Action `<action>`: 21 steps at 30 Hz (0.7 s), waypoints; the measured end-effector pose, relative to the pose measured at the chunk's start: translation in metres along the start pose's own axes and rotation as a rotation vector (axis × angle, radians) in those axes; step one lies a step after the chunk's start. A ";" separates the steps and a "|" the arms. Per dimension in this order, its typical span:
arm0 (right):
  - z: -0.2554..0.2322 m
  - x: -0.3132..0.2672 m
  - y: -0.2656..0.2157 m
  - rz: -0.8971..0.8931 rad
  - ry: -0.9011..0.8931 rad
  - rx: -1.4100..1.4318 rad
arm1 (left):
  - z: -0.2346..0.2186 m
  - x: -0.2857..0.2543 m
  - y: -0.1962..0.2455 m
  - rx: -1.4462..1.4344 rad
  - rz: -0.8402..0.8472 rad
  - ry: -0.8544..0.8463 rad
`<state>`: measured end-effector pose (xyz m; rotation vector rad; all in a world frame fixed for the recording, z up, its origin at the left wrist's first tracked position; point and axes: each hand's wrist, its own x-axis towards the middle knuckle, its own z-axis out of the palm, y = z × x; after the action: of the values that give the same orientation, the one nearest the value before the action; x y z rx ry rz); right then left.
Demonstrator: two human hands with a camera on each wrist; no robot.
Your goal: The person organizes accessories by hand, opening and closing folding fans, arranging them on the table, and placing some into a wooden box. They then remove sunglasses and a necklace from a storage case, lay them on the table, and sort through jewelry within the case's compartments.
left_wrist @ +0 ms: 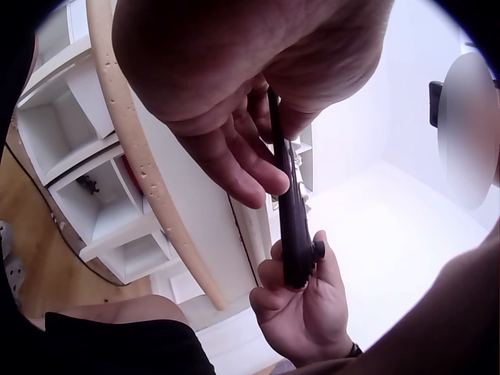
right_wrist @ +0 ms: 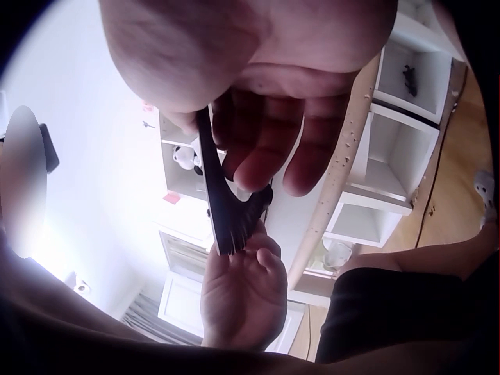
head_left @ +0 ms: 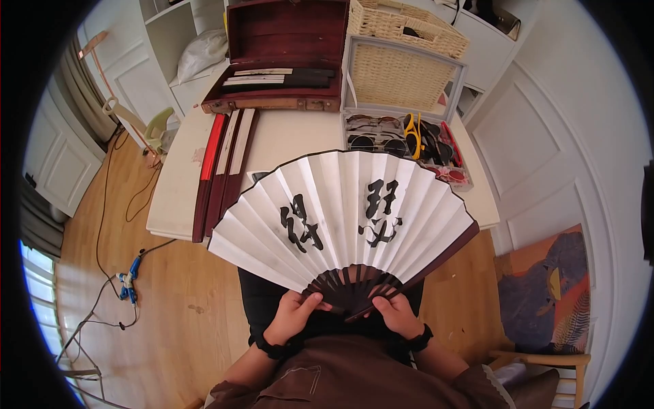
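A folding fan (head_left: 340,232), spread wide, is held over my lap at the front edge of the table. White pleated paper with two black brushed characters covers it, above dark ribs that gather at the bottom. My left hand (head_left: 298,316) pinches the ribs at the left, thumb in front. On the other side my right hand (head_left: 398,315) pinches the dark guard stick, its thumb also in front. Seen edge-on in the left wrist view, the fan's dark ribs (left_wrist: 295,234) lie between thumb and curled fingers. The right wrist view shows the ribs (right_wrist: 225,211) in a similar pinch.
Several folded fans (head_left: 221,170) lie on the white table (head_left: 174,198), left. Behind stands an open dark red box (head_left: 286,37) with more fans inside. A grey case (head_left: 403,109) of sunglasses and a wicker basket (head_left: 409,27) are at right. Cables (head_left: 102,286) trail across the floor.
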<state>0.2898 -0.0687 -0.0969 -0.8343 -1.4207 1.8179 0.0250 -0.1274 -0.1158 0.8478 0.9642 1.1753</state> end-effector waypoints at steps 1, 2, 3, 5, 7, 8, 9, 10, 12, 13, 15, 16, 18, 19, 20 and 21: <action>0.000 0.002 -0.003 0.012 -0.041 -0.033 | 0.004 0.001 0.004 -0.022 -0.004 0.017; 0.000 0.004 -0.007 0.010 -0.041 -0.033 | 0.008 0.001 0.009 -0.021 -0.003 0.016; 0.001 0.007 -0.011 -0.076 -0.067 -0.158 | 0.012 0.001 0.016 -0.034 0.041 -0.018; 0.010 0.015 -0.024 -0.169 -0.095 -0.283 | 0.014 0.002 0.025 -0.042 0.089 -0.053; 0.022 0.025 -0.048 -0.172 -0.138 -0.214 | 0.015 0.006 0.031 -0.020 0.154 -0.148; 0.022 0.034 -0.055 -0.244 -0.193 -0.275 | 0.021 0.010 0.043 -0.014 0.163 -0.152; 0.021 0.042 -0.067 -0.257 -0.192 -0.279 | 0.031 0.016 0.060 0.057 0.245 -0.120; 0.021 0.050 -0.082 -0.259 -0.244 -0.334 | 0.038 0.022 0.078 0.126 0.331 -0.088; 0.020 0.071 -0.106 -0.275 -0.300 -0.407 | 0.041 0.037 0.104 0.126 0.268 -0.080; 0.019 0.079 -0.121 -0.025 -0.333 -0.265 | 0.045 0.048 0.117 0.122 0.283 -0.051; 0.027 0.104 -0.150 -0.201 -0.414 -0.214 | 0.053 0.068 0.153 0.213 0.408 0.002; 0.026 0.117 -0.158 -0.273 -0.377 -0.292 | 0.051 0.084 0.160 0.208 0.459 0.011; 0.025 0.145 -0.174 -0.150 -0.415 -0.131 | 0.050 0.111 0.182 0.181 0.532 -0.005; 0.023 0.158 -0.184 -0.127 -0.430 -0.130 | 0.051 0.121 0.196 0.161 0.553 -0.032; 0.020 0.172 -0.190 -0.123 -0.450 -0.121 | 0.051 0.134 0.202 0.123 0.598 -0.026; 0.018 0.185 -0.193 -0.100 -0.433 -0.099 | 0.050 0.144 0.208 0.125 0.608 -0.022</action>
<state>0.1937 0.1071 0.0805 -0.4167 -1.7977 1.9383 0.0140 0.0517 0.0698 1.3071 0.7856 1.6239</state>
